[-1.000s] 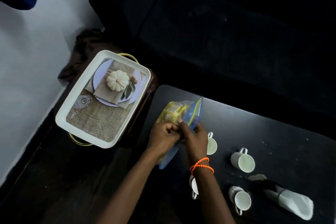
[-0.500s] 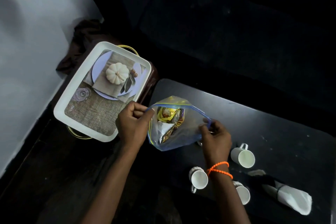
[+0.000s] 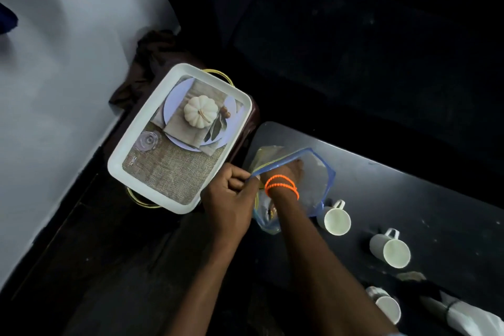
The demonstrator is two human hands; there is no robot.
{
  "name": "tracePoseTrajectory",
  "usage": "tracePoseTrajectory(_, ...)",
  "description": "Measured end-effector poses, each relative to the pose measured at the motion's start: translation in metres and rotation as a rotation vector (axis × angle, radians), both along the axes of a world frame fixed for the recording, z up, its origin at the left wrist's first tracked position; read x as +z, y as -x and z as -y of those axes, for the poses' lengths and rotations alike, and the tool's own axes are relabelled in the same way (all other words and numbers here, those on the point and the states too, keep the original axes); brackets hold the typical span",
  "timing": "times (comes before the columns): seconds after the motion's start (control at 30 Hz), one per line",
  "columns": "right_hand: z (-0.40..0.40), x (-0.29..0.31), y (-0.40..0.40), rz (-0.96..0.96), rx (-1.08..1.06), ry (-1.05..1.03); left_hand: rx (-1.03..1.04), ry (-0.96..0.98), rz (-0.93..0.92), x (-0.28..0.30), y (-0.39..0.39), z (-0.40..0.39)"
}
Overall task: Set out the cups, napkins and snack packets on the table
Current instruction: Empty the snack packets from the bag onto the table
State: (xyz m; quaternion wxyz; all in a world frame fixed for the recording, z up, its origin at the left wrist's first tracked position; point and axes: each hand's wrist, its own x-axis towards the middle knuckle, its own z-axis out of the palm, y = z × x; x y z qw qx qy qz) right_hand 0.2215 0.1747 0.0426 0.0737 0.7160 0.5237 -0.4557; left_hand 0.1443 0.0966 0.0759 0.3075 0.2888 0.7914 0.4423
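A: Hands first, as I see them: the left hand point(image 3: 231, 194) pinches the near-left rim of the clear zip bag point(image 3: 316, 180), and the right hand point(image 3: 289, 172) is sunk inside it past the orange bracelet point(image 3: 282, 187). I cannot tell what its fingers are doing in there.

B: And around it?

A: The bag sits at the left end of the dark tabletop point(image 3: 409, 194). Right of it, three white cups: one point(image 3: 335, 219) just beside the bag, one point(image 3: 391, 249) further right, one point(image 3: 386, 305) near me behind the forearm. A rolled white napkin point(image 3: 471, 319) lies at the near right. Left of the tabletop sits a printed white tray point(image 3: 131, 161), with brown cloth point(image 3: 152, 63) beyond it.
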Motion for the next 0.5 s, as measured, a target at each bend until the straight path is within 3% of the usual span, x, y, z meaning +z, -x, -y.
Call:
tracePoseTrajectory(0.1, 0.009, -0.021, -0.006, -0.033, 0.018, 0.064, 0.005, 0.01, 0.02, -0.004, 0.001, -0.002)
tracePoseTrajectory(0.17, 0.007, -0.029, -0.006, -0.059, -0.114, 0.07, 0.022, 0.003, 0.0, -0.005, 0.001, -0.004)
tracePoseTrajectory(0.27, -0.004, -0.009, 0.002, 0.081, -0.084, -0.282, 0.073, -0.005, -0.01, -0.004, 0.001, -0.008)
tracePoseTrajectory(0.5, 0.04, 0.107, -0.049, -0.271, -0.111, -0.821, 0.172, -0.002, -0.068, -0.001, 0.012, -0.015)
